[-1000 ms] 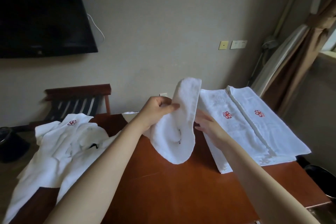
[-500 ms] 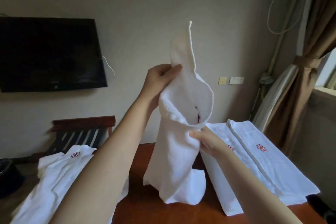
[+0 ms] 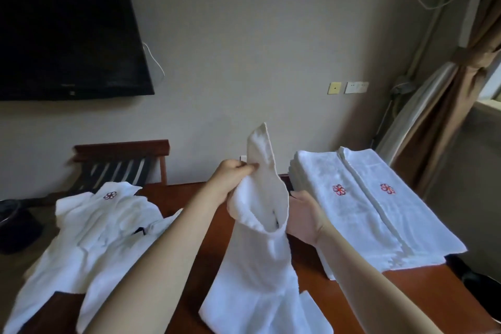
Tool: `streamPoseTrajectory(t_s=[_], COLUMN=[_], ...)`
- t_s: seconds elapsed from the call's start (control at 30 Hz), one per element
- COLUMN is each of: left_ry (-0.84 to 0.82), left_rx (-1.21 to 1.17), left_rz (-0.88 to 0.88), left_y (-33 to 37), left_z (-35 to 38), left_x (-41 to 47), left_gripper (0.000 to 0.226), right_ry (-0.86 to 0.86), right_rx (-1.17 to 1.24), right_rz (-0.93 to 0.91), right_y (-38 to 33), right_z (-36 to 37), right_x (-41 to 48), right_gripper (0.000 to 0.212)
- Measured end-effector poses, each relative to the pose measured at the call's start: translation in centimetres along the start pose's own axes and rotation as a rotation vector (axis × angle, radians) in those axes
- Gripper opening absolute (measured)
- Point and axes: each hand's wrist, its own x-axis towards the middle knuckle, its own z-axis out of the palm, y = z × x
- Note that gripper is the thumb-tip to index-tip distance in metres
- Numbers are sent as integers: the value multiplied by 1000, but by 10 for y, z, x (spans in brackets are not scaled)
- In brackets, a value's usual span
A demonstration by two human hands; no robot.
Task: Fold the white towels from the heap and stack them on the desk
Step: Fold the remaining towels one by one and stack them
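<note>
Two hands are busy with one white towel (image 3: 260,257) in the middle of the desk (image 3: 406,301). Half a second ago the towel was held up high in front of the wall. Now it has come down lower, and more of its bottom end lies bunched on the wood.

The left hand (image 3: 234,180) pinches the top edge, and a floppy corner sticks up above its fingers. The right hand (image 3: 305,215) was pinching the towel's rim from the front before. Now it sits just beside the towel, and its fingers go behind the cloth. I cannot tell if it grips or only touches.

The towel is curled like a tube, not flat. I think the person is hunting for the corners so it can be opened out. No neat fold is made in it yet.

On the left lies the heap (image 3: 103,233) of loose towels, so a lot of work is left. On the right is the stack of folded towels (image 3: 374,214) with red flower marks, close to the right hand. The bare wood between heap and stack is small, so a spread towel may bump either one.

Behind are a dark TV (image 3: 67,35), a wooden rack (image 3: 122,161) with striped straps, and a brown curtain (image 3: 450,116).
</note>
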Motion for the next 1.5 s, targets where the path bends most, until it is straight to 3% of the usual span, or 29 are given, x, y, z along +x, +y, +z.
streamPoseTrajectory(t_s=[0.07,0.13,0.27,0.4,0.47,0.53,0.67,0.8,0.9,1.2,1.37,1.5], left_ry=[-10,12,1,-72,-55,97,644,883,973,637,665,678], left_rx=[132,239,377,468,491,409,41,-96,-159,-95,-179,-114], left_rz=[-27,-36,-62,-70,-77,-92,-101,-2,66,-151,-265,-216], left_y=[-18,-34,-55,-70,-77,-84,-80,-66,-58,-97,-108,-120], left_z=[3,5,12,17,11,-1,-40,-60,-61,-65,-68,-74], left_x=[0,1,5,10,16,23,37,53,68,133,181,209], left_gripper=[18,14,38,19,5,17,22,26,33,66,72,88], right_ry=[133,238,196,247,290,386,626,659,692,720,659,534], right_rx=[45,-87,-444,-664,-602,-436,-117,-108,-142,25,189,319], right_rz=[-45,-111,-194,-174,-137,-110,-144,-249,-305,-185,-84,-53], right_y=[-2,-9,-22,-19,-13,-10,-24,-41,-43,-41,-51,-52], right_z=[-3,-2,7,10,2,-8,-29,-38,-42,-66,-72,-72], right_x=[8,15,21,35,42,46,60,83,105,175,223,253], right_gripper=[56,54,56,22,25,25,13,12,11,12,11,46])
